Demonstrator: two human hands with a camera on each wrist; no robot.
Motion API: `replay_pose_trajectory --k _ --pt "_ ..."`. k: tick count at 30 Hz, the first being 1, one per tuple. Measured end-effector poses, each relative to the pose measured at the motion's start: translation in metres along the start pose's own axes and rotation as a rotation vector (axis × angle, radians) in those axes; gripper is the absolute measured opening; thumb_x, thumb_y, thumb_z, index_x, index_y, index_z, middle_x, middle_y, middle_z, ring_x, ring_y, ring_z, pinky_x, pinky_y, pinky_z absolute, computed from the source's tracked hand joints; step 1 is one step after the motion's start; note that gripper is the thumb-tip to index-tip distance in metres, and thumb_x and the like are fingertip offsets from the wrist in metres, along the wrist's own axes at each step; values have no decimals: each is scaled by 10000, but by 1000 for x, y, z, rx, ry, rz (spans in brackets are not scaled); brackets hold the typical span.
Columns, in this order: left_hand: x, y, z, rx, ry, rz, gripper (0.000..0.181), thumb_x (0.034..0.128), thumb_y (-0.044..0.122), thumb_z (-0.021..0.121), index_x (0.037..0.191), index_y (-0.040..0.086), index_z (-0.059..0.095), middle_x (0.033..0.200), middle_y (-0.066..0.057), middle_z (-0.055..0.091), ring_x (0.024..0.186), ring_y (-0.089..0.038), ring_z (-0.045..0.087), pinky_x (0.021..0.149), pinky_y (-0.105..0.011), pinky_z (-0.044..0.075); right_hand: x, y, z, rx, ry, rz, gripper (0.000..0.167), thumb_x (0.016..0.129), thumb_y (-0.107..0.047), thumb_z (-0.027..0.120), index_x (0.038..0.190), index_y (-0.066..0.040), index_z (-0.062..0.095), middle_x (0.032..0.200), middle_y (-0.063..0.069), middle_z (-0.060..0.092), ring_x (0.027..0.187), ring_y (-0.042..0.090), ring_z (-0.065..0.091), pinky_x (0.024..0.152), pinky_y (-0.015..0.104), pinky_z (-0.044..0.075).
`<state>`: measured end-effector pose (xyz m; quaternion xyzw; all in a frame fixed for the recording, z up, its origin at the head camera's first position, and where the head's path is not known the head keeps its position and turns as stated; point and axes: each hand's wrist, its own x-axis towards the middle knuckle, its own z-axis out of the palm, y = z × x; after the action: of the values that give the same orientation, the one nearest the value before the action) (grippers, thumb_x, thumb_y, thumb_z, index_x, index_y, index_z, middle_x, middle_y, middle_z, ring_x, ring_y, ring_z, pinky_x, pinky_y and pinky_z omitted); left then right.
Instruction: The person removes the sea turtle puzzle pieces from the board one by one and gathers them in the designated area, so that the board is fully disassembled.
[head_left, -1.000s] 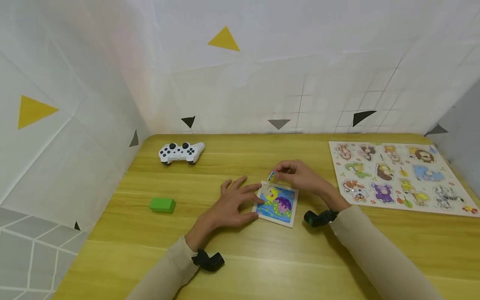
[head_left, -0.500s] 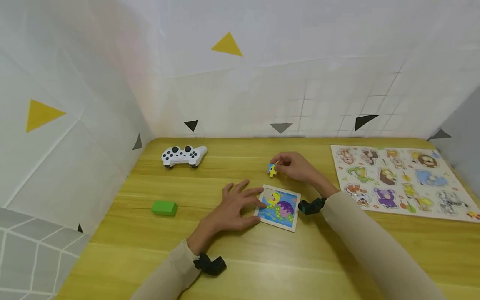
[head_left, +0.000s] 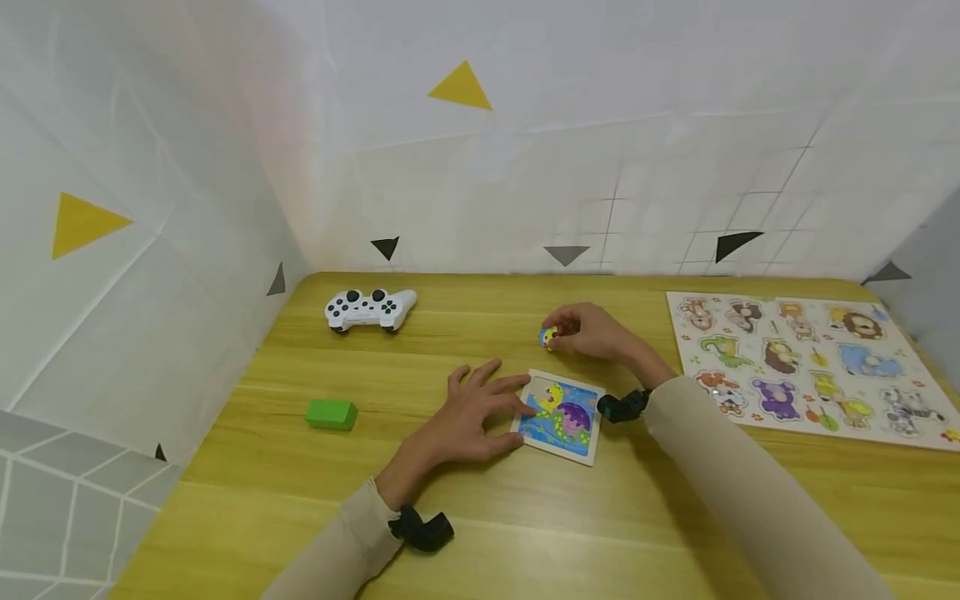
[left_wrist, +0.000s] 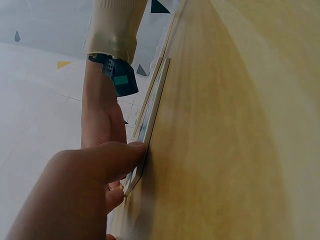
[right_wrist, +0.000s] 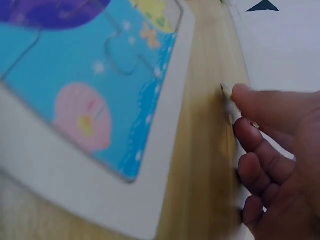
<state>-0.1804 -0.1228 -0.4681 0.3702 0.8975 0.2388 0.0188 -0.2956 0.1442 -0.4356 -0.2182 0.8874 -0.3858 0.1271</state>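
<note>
My left hand (head_left: 468, 421), fingers spread, rests at the left side of a small framed jigsaw puzzle (head_left: 594, 435) with a yellow and purple turtle picture. In the left wrist view the thumb (left_wrist: 122, 156) touches the edge of the frame. Beyond the puzzle's far edge, my right hand (head_left: 596, 329) pinches a small blue and yellow puzzle piece (head_left: 547, 337) between thumb and fingers. The fingers partly hide that piece. A bare patch shows at the puzzle's upper left corner. In the right wrist view the piece (right_wrist: 229, 95) appears edge-on and blurred.
A large animal puzzle board (head_left: 810, 367) lies at the right of the wooden table (head_left: 480, 533). To the left are a green block (head_left: 332, 415) and, farther back, a white game controller (head_left: 369, 310). A pale sheet wall (head_left: 495, 192) stands behind the table.
My right hand has moved away from the puzzle's upper corner, slightly toward the back, with the piece turned in its fingers. The left hand stays on the puzzle. The head view shifts slightly.
</note>
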Motion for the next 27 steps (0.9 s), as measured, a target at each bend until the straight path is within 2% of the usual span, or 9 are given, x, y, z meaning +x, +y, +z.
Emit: replay_pose_trajectory --k 4,9,14,19,22,27 --pt "0 0 -1 1 -2 -3 328 924 506 636 1225 389 691 1626 91 406 1573 -384 171 1162 -686 70 1 4 1 -26 9 -35 303 947 -127 715 1241 -56 695 996 100 703 858 200 622 793 318 496" --pt "0 -1 -1 0 2 7 329 928 504 637 1228 381 693 1623 82 413 1567 -399 184 1156 -696 83 6 7 3 -72 53 -67 297 953 -172 722 1232 -73 704 962 86 686 826 198 603 774 343 484" --pt "0 -1 -1 3 11 16 328 926 503 641 1226 381 695 1620 79 419 1564 -403 195 1152 -701 94 15 9 6 -136 96 -58 307 953 -254 728 1221 -105 718 1036 91 694 925 240 633 867 432 506" --pt "0 0 -1 0 10 16 327 926 504 642 1224 379 695 1620 75 420 1565 -401 193 1152 -702 93 24 10 10 -187 134 -61 316 959 -282 720 1236 -131 727 1109 119 715 1026 293 643 993 597 392" --pt "0 0 -1 4 15 21 327 927 508 643 1222 377 697 1618 69 424 1562 -406 200 1149 -707 99 29 10 12 -214 157 -61 316 973 -276 700 1262 -150 723 1129 135 718 1055 314 641 991 646 338" --pt "0 0 -1 5 18 23 327 931 514 638 1221 377 699 1614 63 433 1560 -411 205 1148 -707 100 36 11 15 -254 181 -45 323 992 -278 666 1298 -185 711 1128 150 720 1067 327 647 956 631 336"
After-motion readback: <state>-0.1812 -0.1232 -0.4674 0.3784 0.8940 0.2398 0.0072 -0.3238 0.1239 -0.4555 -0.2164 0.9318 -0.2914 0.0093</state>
